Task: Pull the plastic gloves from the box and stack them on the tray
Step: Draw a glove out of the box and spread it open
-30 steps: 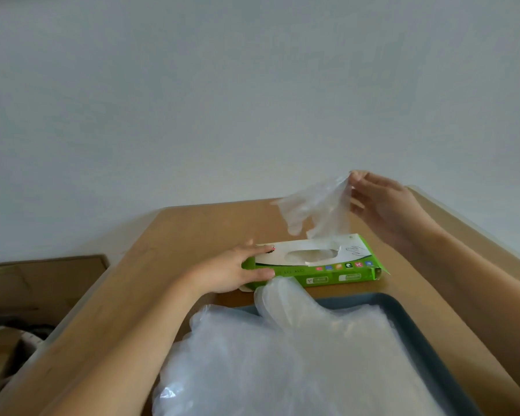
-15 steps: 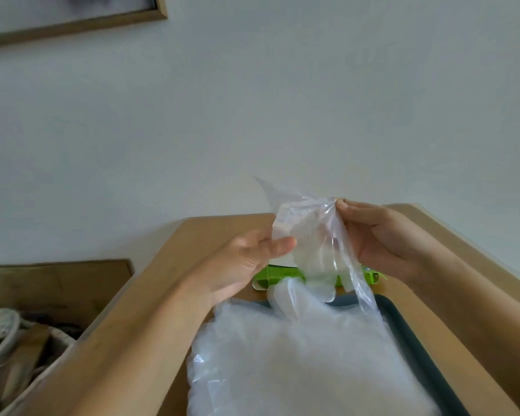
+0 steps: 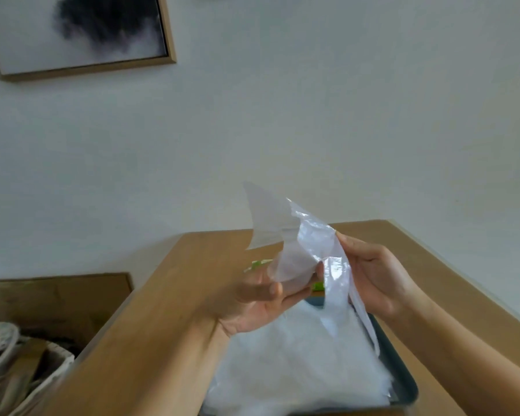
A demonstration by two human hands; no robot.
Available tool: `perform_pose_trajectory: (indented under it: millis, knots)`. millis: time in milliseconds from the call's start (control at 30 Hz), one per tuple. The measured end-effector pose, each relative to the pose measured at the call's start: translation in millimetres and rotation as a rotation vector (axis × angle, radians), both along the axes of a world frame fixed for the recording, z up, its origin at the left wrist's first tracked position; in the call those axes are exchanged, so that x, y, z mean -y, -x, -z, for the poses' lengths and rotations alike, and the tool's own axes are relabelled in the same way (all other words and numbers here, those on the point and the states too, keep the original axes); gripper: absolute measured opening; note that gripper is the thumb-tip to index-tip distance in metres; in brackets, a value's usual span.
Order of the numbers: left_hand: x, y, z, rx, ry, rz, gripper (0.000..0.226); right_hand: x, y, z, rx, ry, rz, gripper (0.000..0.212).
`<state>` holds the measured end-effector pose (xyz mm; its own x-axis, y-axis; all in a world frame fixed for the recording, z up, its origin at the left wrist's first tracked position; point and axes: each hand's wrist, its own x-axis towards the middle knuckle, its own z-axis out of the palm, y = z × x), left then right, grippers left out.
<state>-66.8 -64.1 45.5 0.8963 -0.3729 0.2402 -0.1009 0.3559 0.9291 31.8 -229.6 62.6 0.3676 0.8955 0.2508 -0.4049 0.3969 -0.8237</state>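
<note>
My right hand (image 3: 379,280) pinches the glove (image 3: 297,250) by one edge, my left hand (image 3: 261,298) seems to thumb-pinch its lower end, above the tray (image 3: 403,382) and its pile (image 3: 297,355): limp, weightless, slippery film, best held wide at the cuff.

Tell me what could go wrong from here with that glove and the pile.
1. The glove hangs twisted between the left hand and right hand, one strip trailing down. Laid as it is, it would likely land crumpled, not flat.
2. The pile on the tray is puffy and hides the tray's left rim. Another glove might slide off onto the table.
3. The box is unheld, so the next pull may drag it.
</note>
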Motion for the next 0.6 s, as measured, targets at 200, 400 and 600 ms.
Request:
perform_pose_trajectory:
  millis: [200, 400, 600]
  knots:
    - [10.2, 1.3, -16.1, 0.052, -0.083, -0.249, 0.092, 10.6, -4.6, 5.0, -0.13, -0.011, 0.074, 0.036]
    - [25.3, -0.7, -29.5, -0.125, 0.105, -0.649, 0.031, 7.0, -9.6, 18.8, 0.015, 0.266, -0.008, 0.05]
    - [29.3, 5.4, -34.5, -0.051, -0.212, -1.021, 0.018, -0.1, -7.1, 15.6, 0.361, 0.499, -0.082, 0.047]
